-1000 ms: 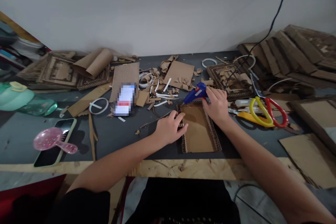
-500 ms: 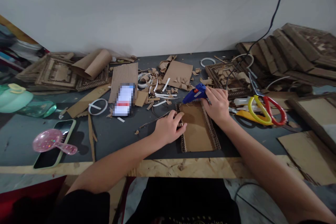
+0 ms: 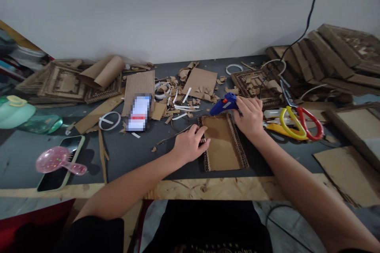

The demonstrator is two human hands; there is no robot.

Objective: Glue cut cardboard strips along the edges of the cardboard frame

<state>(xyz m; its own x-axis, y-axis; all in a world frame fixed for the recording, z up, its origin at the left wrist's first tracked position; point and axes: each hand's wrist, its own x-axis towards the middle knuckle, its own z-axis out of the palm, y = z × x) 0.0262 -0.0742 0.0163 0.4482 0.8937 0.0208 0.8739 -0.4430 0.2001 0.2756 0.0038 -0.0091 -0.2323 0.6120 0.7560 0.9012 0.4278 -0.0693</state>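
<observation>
Has a shallow cardboard tray point(image 3: 224, 146) lying flat on the dark worktop point(image 3: 136, 152), near the front edge and between both hands: just to the right of the left hand point(image 3: 190, 142), and to the left of and nearer than the right hand point(image 3: 251, 116). Shows ribbed sides at left and right and a plain brown floor. Bends the left hand over the left side from outside, with the thumb tip at the inner edge; cannot tell whether pinching that side or merely resting on it. Grasps a blue glue gun point(image 3: 222, 104) by the handle in the right hand, just by the tray's far right corner, with the nozzle slanting down leftward at the far end. Cannot be sure of contact between nozzle and cardboard.

Loses a black cord point(image 3: 310, 12) from sight behind the right hand. Beyond the tray, has torn scraps point(image 3: 204, 93) and white strips point(image 3: 187, 94) scattered about. Left of these, shows a lit phone point(image 3: 138, 114) in front of a ribbed sheet point(image 3: 145, 81). Further right, has scissors point(image 3: 299, 120) with yellow and red handles, well apart from the tray. At far left, has a pink brush point(image 3: 53, 159) lying across a second phone point(image 3: 56, 180), near a green bottle point(image 3: 47, 123).
</observation>
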